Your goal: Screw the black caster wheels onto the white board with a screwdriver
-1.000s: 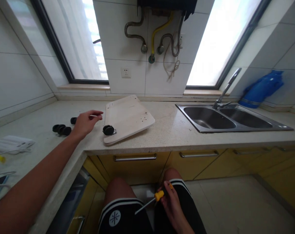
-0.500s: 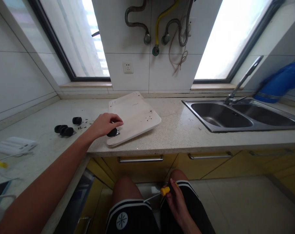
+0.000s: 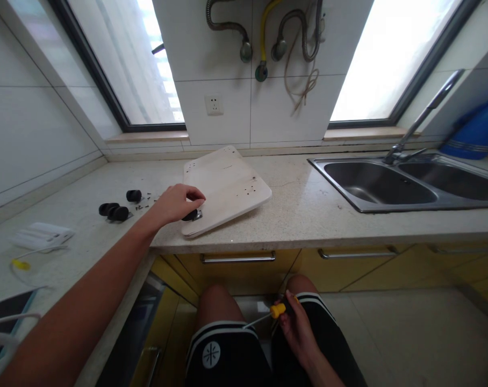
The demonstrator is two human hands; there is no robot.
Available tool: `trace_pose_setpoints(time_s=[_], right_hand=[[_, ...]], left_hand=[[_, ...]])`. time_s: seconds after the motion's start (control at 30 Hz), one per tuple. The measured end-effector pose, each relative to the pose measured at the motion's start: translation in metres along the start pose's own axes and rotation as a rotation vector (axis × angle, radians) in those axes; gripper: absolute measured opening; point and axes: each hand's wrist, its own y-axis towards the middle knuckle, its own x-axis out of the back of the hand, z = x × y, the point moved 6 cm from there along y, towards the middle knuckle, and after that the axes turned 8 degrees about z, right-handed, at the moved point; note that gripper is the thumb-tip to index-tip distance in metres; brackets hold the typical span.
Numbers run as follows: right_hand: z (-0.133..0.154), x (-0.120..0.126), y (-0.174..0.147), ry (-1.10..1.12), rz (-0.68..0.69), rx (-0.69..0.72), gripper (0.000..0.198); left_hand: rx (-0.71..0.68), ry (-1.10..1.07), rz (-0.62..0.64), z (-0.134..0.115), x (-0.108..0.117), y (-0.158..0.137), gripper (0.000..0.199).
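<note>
My left hand (image 3: 181,203) reaches over the near left corner of a pale board (image 3: 228,180), thumb and forefinger drawn together. Whatever lies between the fingertips, if anything, is too small to make out. Just beneath the hand, a black caster wheel (image 3: 191,215) with a metal plate sits on the board, partly hidden by the fingers. Small dark holes show near the board's other corners. Down by my right knee, my right hand (image 3: 296,328) is closed around the handle of a screwdriver (image 3: 277,310) with a yellow and black grip. Its shaft points left over my lap.
Several more black casters (image 3: 117,213) and loose screws (image 3: 141,207) lie left of the board. A white device (image 3: 42,236) with a cable is further left. The countertop (image 3: 292,226) runs right to a double sink (image 3: 373,207); drawer handles (image 3: 238,258) stick out below its edge.
The camera view has shifted slightly. A little more of the caster's metal plate shows beneath my left hand. My right hand keeps the screwdriver low over my lap.
</note>
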Motion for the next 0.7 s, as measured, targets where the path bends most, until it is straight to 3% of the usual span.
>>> trace_pose_setpoints(time_s=[0.17, 0.37, 0.7], right_hand=[[0.0, -0.001, -0.001, 0.003, -0.004, -0.004, 0.075], [0.002, -0.003, -0.002, 0.006, 0.001, -0.004, 0.074], [0.0, -0.002, -0.001, -0.005, 0.014, -0.005, 0.075]], left_hand=[[-0.028, -0.041, 0.015, -0.005, -0.003, -0.002, 0.022], [-0.022, 0.126, -0.078, -0.017, -0.003, -0.007, 0.02], [-0.036, 0.224, -0.029, -0.022, -0.011, -0.007, 0.024]])
